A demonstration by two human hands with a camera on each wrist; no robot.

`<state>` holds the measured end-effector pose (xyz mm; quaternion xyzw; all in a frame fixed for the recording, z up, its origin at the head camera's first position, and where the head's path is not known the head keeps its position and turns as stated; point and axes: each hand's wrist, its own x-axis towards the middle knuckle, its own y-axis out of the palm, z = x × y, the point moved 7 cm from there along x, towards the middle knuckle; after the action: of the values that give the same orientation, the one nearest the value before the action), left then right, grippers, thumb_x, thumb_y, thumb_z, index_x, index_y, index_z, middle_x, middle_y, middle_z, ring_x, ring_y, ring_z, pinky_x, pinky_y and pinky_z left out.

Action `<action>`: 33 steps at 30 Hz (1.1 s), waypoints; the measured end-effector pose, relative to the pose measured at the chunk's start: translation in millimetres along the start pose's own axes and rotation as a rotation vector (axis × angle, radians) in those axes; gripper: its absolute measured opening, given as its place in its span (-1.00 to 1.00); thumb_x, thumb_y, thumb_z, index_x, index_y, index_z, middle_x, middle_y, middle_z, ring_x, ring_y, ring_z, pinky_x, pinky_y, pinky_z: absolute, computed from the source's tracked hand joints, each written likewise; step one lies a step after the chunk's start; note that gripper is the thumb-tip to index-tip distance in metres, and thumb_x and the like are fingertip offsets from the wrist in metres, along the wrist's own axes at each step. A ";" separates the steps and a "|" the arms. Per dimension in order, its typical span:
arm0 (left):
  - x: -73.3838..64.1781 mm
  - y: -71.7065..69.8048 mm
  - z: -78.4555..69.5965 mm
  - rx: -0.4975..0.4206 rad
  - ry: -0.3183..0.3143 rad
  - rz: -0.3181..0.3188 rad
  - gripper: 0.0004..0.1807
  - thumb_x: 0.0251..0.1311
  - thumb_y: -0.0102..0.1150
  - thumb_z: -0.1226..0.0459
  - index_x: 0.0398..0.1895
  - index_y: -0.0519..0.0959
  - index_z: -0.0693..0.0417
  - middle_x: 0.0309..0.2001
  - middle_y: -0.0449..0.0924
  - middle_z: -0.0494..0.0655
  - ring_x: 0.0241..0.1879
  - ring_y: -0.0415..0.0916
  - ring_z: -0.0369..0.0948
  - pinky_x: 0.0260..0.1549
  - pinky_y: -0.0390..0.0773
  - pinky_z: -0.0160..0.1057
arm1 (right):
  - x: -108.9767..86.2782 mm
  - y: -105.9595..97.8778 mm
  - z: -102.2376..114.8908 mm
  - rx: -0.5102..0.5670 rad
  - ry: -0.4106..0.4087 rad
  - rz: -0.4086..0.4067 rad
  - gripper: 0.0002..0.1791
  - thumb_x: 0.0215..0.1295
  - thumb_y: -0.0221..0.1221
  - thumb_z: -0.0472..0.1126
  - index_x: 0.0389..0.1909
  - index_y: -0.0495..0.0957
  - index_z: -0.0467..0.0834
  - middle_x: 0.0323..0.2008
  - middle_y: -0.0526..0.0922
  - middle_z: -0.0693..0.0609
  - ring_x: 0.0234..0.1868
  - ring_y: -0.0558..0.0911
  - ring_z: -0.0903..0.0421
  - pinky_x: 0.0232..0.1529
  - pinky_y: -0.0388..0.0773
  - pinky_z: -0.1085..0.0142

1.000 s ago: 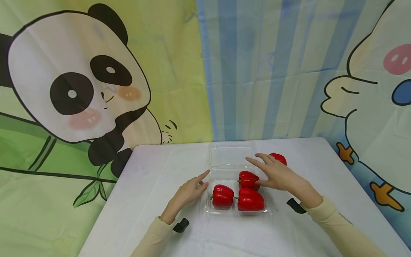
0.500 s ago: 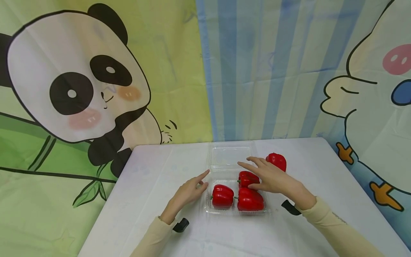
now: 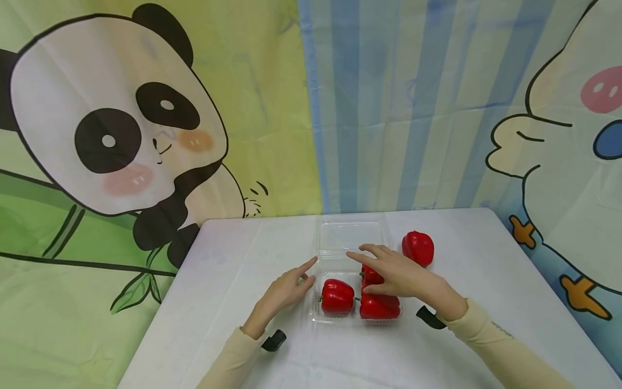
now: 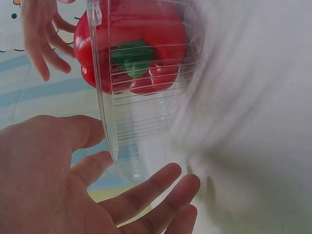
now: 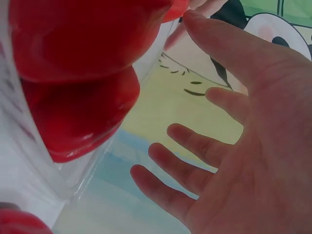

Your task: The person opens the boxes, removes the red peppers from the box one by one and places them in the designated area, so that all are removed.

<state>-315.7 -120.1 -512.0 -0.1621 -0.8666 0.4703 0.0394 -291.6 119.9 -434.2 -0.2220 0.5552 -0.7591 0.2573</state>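
A clear plastic clamshell box point(image 3: 357, 322) lies with its lid point(image 3: 351, 236) folded back. Inside sit three red bell peppers: one at the left point(image 3: 337, 296), one at the front right point(image 3: 380, 307) and one behind it point(image 3: 371, 276), partly hidden by my right hand. My left hand point(image 3: 286, 290) is at the box's left side, thumb and index finger at the rim point(image 4: 111, 146) in the left wrist view. Above the right-hand peppers hovers my right hand point(image 3: 405, 274), fingers spread and nothing held. In the right wrist view its palm point(image 5: 263, 146) faces the peppers.
A further red bell pepper point(image 3: 418, 248) stands on the white table point(image 3: 233, 270), outside the box at the back right. Behind the table hangs a curtain point(image 3: 389, 108) printed with cartoon animals. Each wrist carries a small black camera mount.
My right hand has moved left and towards me, from near the loose pepper to over the peppers in the box. The loose pepper is now uncovered. My left hand stays put.
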 end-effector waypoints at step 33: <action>0.3 0.1 0.4 0.006 -0.009 -0.003 -0.40 0.46 0.01 -0.04 0.54 0.23 -0.39 0.00 0.66 0.00 -0.10 0.59 -0.09 -0.19 0.59 0.01 | 13.4 33.5 43.2 -0.035 -0.226 0.190 -0.02 0.12 0.46 0.00 0.52 0.16 0.25 0.47 0.30 0.00 0.43 0.32 -0.04 0.20 0.54 -0.03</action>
<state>-316.0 -120.3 -512.4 -0.1586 -0.8655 0.4737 0.0368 -270.2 71.5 -453.3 -0.2570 0.5544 -0.6915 0.3851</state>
